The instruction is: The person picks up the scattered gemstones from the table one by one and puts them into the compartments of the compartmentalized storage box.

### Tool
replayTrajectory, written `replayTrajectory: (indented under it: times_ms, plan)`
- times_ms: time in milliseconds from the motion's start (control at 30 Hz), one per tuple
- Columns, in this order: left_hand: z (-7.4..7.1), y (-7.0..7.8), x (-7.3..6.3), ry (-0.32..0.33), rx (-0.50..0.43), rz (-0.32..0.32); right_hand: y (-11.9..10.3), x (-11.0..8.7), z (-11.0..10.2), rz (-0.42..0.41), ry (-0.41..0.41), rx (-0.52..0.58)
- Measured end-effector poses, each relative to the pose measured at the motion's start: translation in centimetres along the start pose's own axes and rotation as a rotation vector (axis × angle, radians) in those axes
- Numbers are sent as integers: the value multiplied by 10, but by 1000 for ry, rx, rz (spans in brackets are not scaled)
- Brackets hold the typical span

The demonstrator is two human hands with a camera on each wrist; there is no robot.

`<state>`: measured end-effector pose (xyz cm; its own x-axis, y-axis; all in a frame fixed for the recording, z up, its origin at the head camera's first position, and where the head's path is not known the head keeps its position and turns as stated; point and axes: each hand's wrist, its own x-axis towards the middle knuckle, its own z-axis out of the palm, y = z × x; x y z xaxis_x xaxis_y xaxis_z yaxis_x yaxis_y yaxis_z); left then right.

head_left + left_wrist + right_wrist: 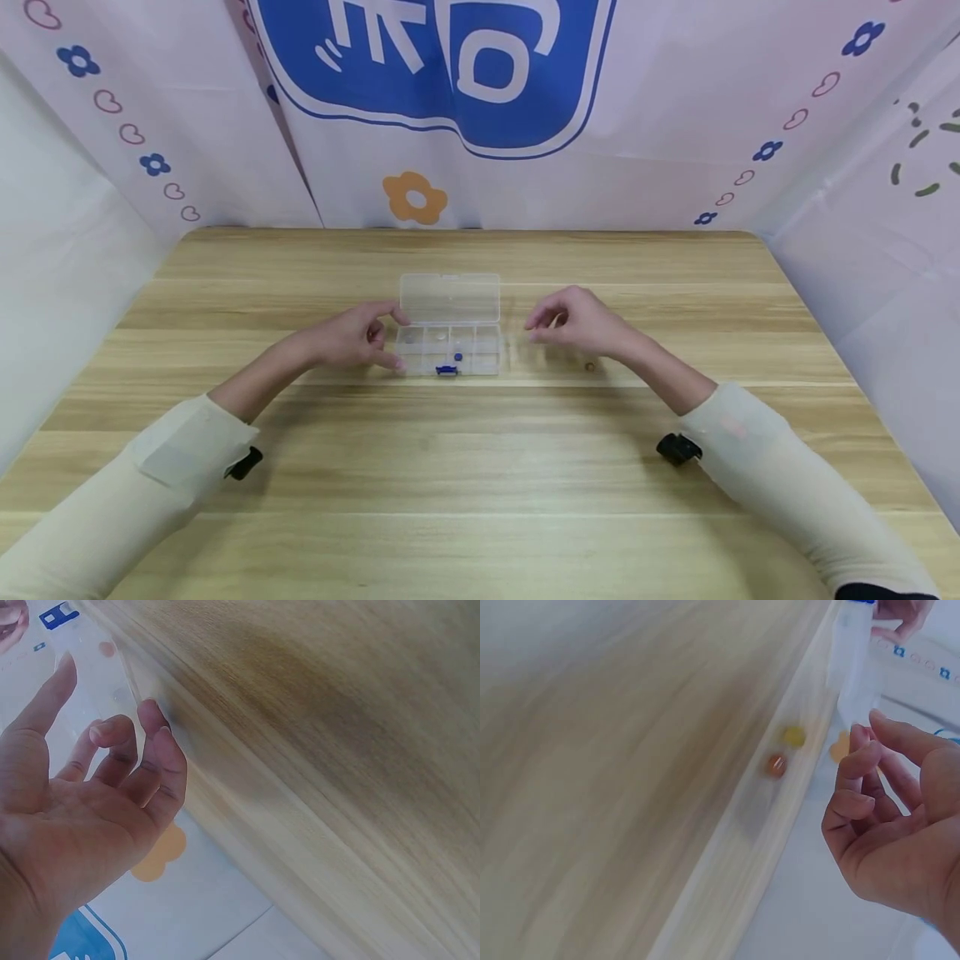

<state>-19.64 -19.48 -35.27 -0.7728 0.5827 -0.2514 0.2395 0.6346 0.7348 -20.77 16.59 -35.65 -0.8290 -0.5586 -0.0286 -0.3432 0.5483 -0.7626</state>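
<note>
A clear plastic compartment box (487, 372) lies on the table with its lid (450, 300) raised at the back and a blue latch (447, 370) at the front. A blue bead (458, 357) and a whitish bead (441, 337) sit in its compartments. My left hand (352, 337) grips the box's left end, thumb at the front corner, index finger at the back. To the right of the box, my right hand (573, 321) hovers with thumb and index fingertips close together; I cannot tell whether they pinch something small. Below it are a brown bead (776, 765) and a yellow bead (794, 736).
The wooden table (450, 500) runs back to a white cloth (637, 183) with a printed orange flower (415, 198) and a blue sign. White cloth also hangs at both sides. Black wrist devices (678, 449) sit under the pale sleeves (780, 475).
</note>
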Motion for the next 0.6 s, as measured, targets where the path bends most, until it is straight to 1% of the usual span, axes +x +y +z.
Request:
replayTrajectory:
  times_ms: [100,300,367,600]
  plan:
    - [0,2,-1,-1,-1,1,12,-6,-7,26,-7,-33]
    - [0,3,-1,4,5,-2,27,-18,-18,61,-56,-84]
    - [0,2,0,4,9,6,29,-21,-19,71,-69,-90]
    - [0,2,-1,5,19,-13,31,-25,-20,75,-115,-111]
